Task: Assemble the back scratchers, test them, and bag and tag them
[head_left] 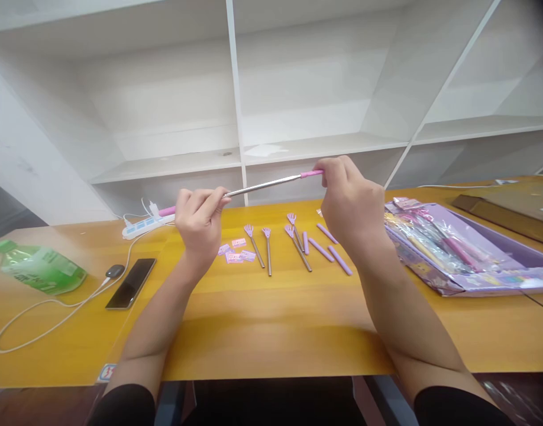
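Though aslant — metal rod [267, 185] in left hand [199, 222] and right hand [350, 204].

Around mid-view, passage lies over the tabletop [271, 319] at six o'clock, but the silver rod [263, 186] and shelves [235, 89] bar twelve, a purple box [493, 285] three, a green bottle [49, 269] nine.

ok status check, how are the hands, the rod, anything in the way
Left hand closed on silver rod; right hand gripping its pink end. Rod raised over table. Nothing seen blocking either hand.
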Demonstrator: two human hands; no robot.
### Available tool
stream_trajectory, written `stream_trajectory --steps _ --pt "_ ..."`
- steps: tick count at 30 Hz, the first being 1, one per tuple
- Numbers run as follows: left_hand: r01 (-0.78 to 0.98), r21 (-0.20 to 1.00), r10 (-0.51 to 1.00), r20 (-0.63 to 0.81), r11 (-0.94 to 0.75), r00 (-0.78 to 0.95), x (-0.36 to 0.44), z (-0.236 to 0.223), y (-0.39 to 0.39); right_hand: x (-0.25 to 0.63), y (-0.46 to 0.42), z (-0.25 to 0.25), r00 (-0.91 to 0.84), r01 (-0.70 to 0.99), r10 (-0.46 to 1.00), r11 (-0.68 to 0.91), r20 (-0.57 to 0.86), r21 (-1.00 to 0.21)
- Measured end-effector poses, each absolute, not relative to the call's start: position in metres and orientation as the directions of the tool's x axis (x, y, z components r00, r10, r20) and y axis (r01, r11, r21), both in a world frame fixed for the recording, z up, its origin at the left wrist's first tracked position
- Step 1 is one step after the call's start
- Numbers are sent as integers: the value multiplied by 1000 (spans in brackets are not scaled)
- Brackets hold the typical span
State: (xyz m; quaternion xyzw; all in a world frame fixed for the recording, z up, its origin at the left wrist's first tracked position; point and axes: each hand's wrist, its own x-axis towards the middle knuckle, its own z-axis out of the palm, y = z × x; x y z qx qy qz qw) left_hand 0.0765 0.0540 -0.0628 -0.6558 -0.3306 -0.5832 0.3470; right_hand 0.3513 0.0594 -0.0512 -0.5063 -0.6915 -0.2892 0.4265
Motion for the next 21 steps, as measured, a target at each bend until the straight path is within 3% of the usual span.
stream_trajectory --steps 4,10,14,17,21 --pt "820 -122 52 982 -559 181 93 -68 43 320 50 -63 -321 905 521 413 791 95" --pt "791 -242 51 944 -562 326 90 -59 34 297 46 -72 -409 878 567 458 715 138" --pt "746 -216 152 907 -630 392 79 -48 34 312 41 -65 -430 858 542 494 723 139" --pt "761 -145 300 860 -632 413 69 -44 35 323 38 -57 -404 844 561 533 723 58" --pt "847 -95 395 854 -522 339 51 -40 38 361 57 -43 -264 828 637 535 724 -168"
